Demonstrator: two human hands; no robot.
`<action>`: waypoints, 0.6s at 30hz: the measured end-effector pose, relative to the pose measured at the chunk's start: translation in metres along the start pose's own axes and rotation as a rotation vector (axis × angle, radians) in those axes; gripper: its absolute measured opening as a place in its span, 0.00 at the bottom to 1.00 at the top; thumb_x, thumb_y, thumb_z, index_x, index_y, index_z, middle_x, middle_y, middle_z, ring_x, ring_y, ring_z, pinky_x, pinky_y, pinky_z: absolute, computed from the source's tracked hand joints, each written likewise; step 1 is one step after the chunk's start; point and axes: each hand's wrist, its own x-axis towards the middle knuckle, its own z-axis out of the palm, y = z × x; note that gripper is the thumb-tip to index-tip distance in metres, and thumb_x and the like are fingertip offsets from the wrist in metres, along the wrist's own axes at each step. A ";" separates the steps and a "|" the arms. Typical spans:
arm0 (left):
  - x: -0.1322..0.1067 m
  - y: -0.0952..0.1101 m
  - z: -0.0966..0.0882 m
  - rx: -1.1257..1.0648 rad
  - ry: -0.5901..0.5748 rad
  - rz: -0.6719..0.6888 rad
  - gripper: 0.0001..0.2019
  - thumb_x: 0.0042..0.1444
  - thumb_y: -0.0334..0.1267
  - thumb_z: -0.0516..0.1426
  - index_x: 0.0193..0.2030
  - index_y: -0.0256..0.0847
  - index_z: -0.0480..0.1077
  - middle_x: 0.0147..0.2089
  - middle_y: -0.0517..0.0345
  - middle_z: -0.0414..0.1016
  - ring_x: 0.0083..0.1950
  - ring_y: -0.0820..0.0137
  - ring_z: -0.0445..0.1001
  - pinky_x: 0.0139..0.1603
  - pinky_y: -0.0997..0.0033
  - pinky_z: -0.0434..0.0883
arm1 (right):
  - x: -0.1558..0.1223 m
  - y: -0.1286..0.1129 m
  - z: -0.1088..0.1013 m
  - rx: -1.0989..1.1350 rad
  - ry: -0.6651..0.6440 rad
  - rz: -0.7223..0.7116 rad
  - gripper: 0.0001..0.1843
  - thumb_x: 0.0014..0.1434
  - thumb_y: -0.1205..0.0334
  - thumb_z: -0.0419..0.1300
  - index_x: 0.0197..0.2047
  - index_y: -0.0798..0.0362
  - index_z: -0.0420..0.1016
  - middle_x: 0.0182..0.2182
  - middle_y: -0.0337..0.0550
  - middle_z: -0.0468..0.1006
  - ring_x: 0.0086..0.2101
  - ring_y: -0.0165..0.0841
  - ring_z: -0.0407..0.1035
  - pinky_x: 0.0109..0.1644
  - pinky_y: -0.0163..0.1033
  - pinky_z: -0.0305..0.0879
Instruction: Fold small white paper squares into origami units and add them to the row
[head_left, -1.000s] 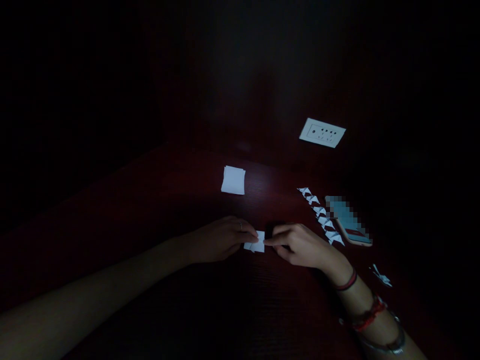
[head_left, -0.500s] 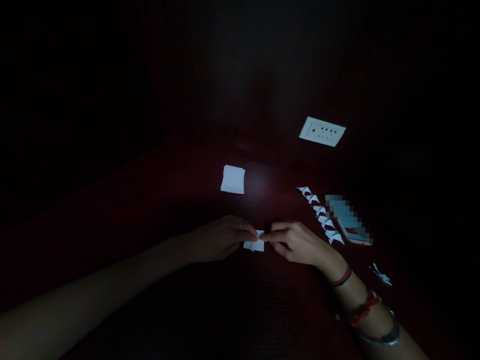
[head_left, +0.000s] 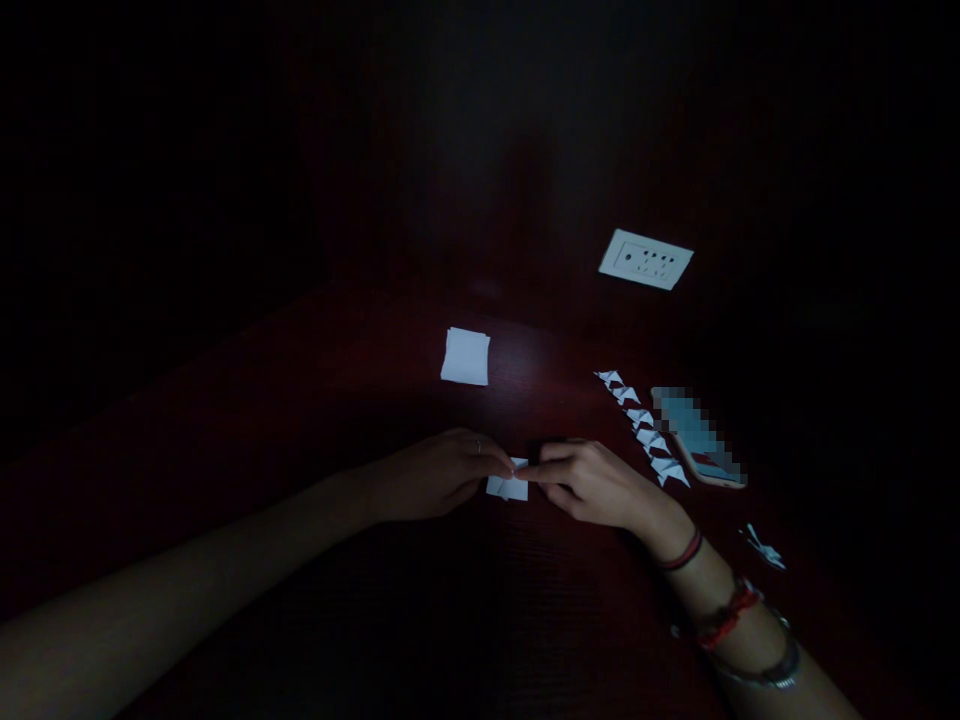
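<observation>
**A paper piece [head_left: 508, 487] is pinched from both sides, low on the dark desk [head_left: 300, 400].**

It is gripped at its left edge by the closed fingers [head_left: 495, 462] of the left hand [head_left: 439, 472] and at its right edge by those of the right hand [head_left: 600, 482], seemingly so that it is steadied. A paper stack [head_left: 466, 356] is kept ahead, and folded triangles [head_left: 643, 428] are lined up beside a phone [head_left: 697, 438].

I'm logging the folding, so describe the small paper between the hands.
The paper is a small white piece, already folded, with an uneven lower edge. It lies low over the dark red table, between the hands. Fingertips of the left hand cover its upper left; the right hand pinches its upper right corner. Dim light hides finer detail.
</observation>
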 end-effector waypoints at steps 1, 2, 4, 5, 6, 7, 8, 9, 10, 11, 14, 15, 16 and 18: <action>0.000 0.000 0.000 0.002 -0.005 -0.002 0.21 0.52 0.22 0.49 0.52 0.44 0.63 0.49 0.57 0.68 0.50 0.70 0.65 0.51 0.64 0.63 | 0.000 0.000 0.000 -0.008 -0.004 0.000 0.22 0.56 0.70 0.48 0.53 0.43 0.64 0.33 0.39 0.68 0.30 0.27 0.62 0.33 0.33 0.55; 0.001 0.000 0.000 0.006 -0.011 -0.004 0.21 0.52 0.22 0.49 0.52 0.44 0.63 0.49 0.57 0.68 0.51 0.70 0.65 0.51 0.64 0.63 | 0.000 0.000 0.000 -0.016 -0.007 0.000 0.22 0.56 0.70 0.48 0.53 0.43 0.63 0.33 0.39 0.68 0.30 0.27 0.62 0.33 0.33 0.55; 0.001 0.001 -0.001 0.016 -0.021 -0.004 0.21 0.52 0.21 0.49 0.51 0.43 0.63 0.49 0.57 0.68 0.50 0.70 0.65 0.52 0.64 0.63 | 0.001 -0.001 -0.001 -0.035 -0.008 -0.002 0.22 0.56 0.69 0.48 0.53 0.43 0.64 0.32 0.39 0.68 0.30 0.28 0.62 0.34 0.33 0.55; 0.001 0.001 -0.001 0.020 -0.019 -0.001 0.21 0.52 0.21 0.49 0.51 0.43 0.64 0.49 0.57 0.68 0.50 0.70 0.65 0.52 0.64 0.63 | 0.001 -0.001 -0.001 -0.044 -0.007 -0.003 0.21 0.56 0.69 0.48 0.52 0.44 0.64 0.32 0.39 0.68 0.30 0.28 0.62 0.34 0.34 0.55; 0.001 0.001 -0.001 0.023 -0.016 0.002 0.21 0.52 0.21 0.49 0.51 0.42 0.64 0.49 0.56 0.68 0.50 0.70 0.65 0.51 0.64 0.63 | 0.001 -0.002 -0.002 -0.052 -0.006 -0.005 0.21 0.56 0.69 0.48 0.52 0.44 0.65 0.32 0.39 0.68 0.30 0.28 0.62 0.34 0.34 0.55; 0.001 0.001 0.000 0.025 -0.011 0.005 0.20 0.52 0.21 0.49 0.51 0.43 0.64 0.49 0.57 0.69 0.50 0.70 0.65 0.51 0.64 0.63 | 0.001 -0.002 -0.002 -0.056 -0.006 -0.005 0.21 0.56 0.69 0.48 0.51 0.44 0.66 0.31 0.39 0.68 0.29 0.28 0.62 0.34 0.34 0.55; 0.001 0.000 0.000 0.027 -0.005 0.006 0.20 0.52 0.22 0.49 0.51 0.43 0.64 0.49 0.57 0.69 0.50 0.70 0.65 0.51 0.64 0.63 | 0.000 -0.002 -0.003 -0.058 -0.004 -0.005 0.21 0.56 0.69 0.48 0.51 0.44 0.66 0.31 0.39 0.68 0.29 0.28 0.62 0.33 0.34 0.54; 0.001 0.000 0.000 0.029 0.000 0.008 0.20 0.52 0.22 0.49 0.51 0.43 0.64 0.49 0.57 0.69 0.50 0.70 0.65 0.51 0.64 0.63 | 0.000 -0.001 -0.003 -0.057 -0.001 -0.003 0.20 0.56 0.69 0.48 0.50 0.44 0.67 0.31 0.39 0.68 0.29 0.27 0.61 0.33 0.34 0.54; 0.000 0.000 0.000 0.031 0.003 0.011 0.20 0.52 0.22 0.49 0.51 0.43 0.64 0.49 0.57 0.69 0.50 0.70 0.65 0.51 0.64 0.63 | 0.000 -0.001 -0.004 -0.053 0.003 -0.001 0.20 0.56 0.69 0.48 0.50 0.44 0.67 0.30 0.39 0.68 0.29 0.27 0.61 0.33 0.34 0.54; 0.000 -0.001 0.001 0.035 0.007 0.013 0.20 0.53 0.22 0.49 0.51 0.43 0.64 0.49 0.57 0.69 0.50 0.70 0.65 0.51 0.63 0.63 | 0.000 0.000 -0.004 -0.048 0.009 0.003 0.20 0.56 0.69 0.48 0.49 0.45 0.68 0.30 0.39 0.68 0.28 0.27 0.61 0.33 0.34 0.54; -0.002 -0.003 0.002 0.043 0.014 0.015 0.19 0.53 0.22 0.49 0.50 0.43 0.64 0.49 0.56 0.69 0.50 0.69 0.65 0.52 0.63 0.63 | -0.002 0.002 -0.003 -0.028 0.018 0.015 0.20 0.55 0.70 0.49 0.49 0.45 0.69 0.29 0.38 0.67 0.28 0.27 0.60 0.32 0.33 0.53; -0.003 -0.003 0.003 0.047 0.011 0.013 0.19 0.53 0.22 0.50 0.50 0.43 0.64 0.49 0.57 0.69 0.50 0.70 0.65 0.52 0.63 0.62 | -0.002 0.003 -0.002 -0.020 0.020 0.019 0.20 0.55 0.70 0.49 0.49 0.45 0.69 0.29 0.38 0.67 0.27 0.27 0.60 0.32 0.33 0.53; -0.003 -0.004 0.003 0.050 0.008 0.011 0.20 0.52 0.22 0.50 0.50 0.43 0.64 0.49 0.57 0.68 0.50 0.70 0.65 0.52 0.63 0.62 | -0.002 0.003 -0.002 -0.009 0.022 0.022 0.20 0.55 0.70 0.48 0.49 0.46 0.69 0.29 0.38 0.67 0.27 0.27 0.60 0.32 0.33 0.53; -0.004 -0.005 0.004 0.058 -0.004 0.009 0.21 0.52 0.22 0.50 0.51 0.43 0.63 0.50 0.57 0.68 0.51 0.70 0.64 0.53 0.63 0.61 | -0.002 0.003 -0.001 0.013 0.024 0.027 0.21 0.55 0.71 0.48 0.50 0.46 0.68 0.29 0.38 0.67 0.28 0.26 0.60 0.32 0.33 0.53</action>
